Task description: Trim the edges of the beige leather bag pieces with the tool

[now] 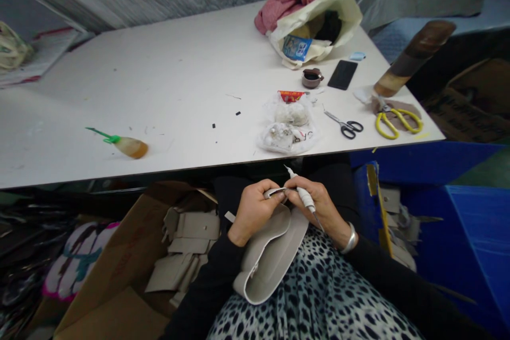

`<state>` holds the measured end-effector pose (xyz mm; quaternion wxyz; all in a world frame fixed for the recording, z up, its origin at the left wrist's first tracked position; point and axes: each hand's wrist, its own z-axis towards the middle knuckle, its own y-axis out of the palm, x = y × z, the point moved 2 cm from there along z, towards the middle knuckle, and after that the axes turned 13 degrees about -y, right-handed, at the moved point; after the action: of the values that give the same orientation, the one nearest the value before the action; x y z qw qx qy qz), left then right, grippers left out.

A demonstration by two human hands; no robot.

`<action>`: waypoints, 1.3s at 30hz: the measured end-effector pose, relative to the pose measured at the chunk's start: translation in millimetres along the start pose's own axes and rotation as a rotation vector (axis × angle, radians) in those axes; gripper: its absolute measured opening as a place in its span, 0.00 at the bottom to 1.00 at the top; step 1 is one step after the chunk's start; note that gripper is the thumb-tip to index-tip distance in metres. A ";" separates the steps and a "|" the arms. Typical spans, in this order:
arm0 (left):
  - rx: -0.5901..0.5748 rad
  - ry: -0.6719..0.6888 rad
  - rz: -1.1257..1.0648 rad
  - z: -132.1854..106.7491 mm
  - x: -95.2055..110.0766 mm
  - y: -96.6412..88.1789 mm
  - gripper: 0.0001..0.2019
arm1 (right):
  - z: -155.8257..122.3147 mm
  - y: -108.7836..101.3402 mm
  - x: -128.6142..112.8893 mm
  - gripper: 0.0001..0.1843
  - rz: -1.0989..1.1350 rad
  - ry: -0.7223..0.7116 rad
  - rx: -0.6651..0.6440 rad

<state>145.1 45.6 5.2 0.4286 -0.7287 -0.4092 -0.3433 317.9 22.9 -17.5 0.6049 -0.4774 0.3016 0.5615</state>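
A light grey-beige bag, leather-like, rests on my lap with its opening tilted toward me. My left hand is closed on a narrow curled strap or edge of this bag. With its fingertips, my right hand grips the same part from the other side. Lying across the right hand is an awl-like tool with a thick white handle; thin metal points stick out at both ends. The fingers partly hide where the strap is pinched.
Ahead stands a white table with an oil bottle, clear plastic bags, black-handled scissors, yellow-handled scissors and a phone. A carton of beige bags is at left; blue bins stand at right.
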 end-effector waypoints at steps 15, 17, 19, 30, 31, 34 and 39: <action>-0.047 0.011 0.100 -1.4 -1.8 -1.1 0.06 | -5.3 0.4 16.5 0.07 0.164 0.123 -0.048; -0.043 -0.004 0.082 -1.3 -2.0 -0.9 0.06 | -4.5 0.4 14.9 0.07 0.160 0.122 -0.047; -0.034 -0.006 0.083 -1.7 -1.2 -0.9 0.06 | -4.0 0.4 13.9 0.06 0.151 0.120 -0.041; 0.001 -0.024 0.044 -1.6 -2.6 -0.4 0.07 | -2.5 -1.9 13.2 0.07 0.139 0.087 -0.098; 0.006 -0.024 0.038 -1.8 -2.0 -0.8 0.07 | -2.1 -2.8 12.1 0.07 0.133 0.087 -0.105; 0.014 -0.029 0.030 -1.9 -0.8 -2.0 0.06 | -0.7 -5.7 8.5 0.07 0.120 0.084 -0.120; 0.023 -0.029 0.042 -0.8 -2.5 -1.8 0.04 | 0.9 -8.2 4.9 0.10 0.149 0.111 -0.143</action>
<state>142.3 44.6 4.0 0.4382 -0.7371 -0.4038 -0.3188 326.6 26.4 -19.7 0.5082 -0.5257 0.3286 0.5979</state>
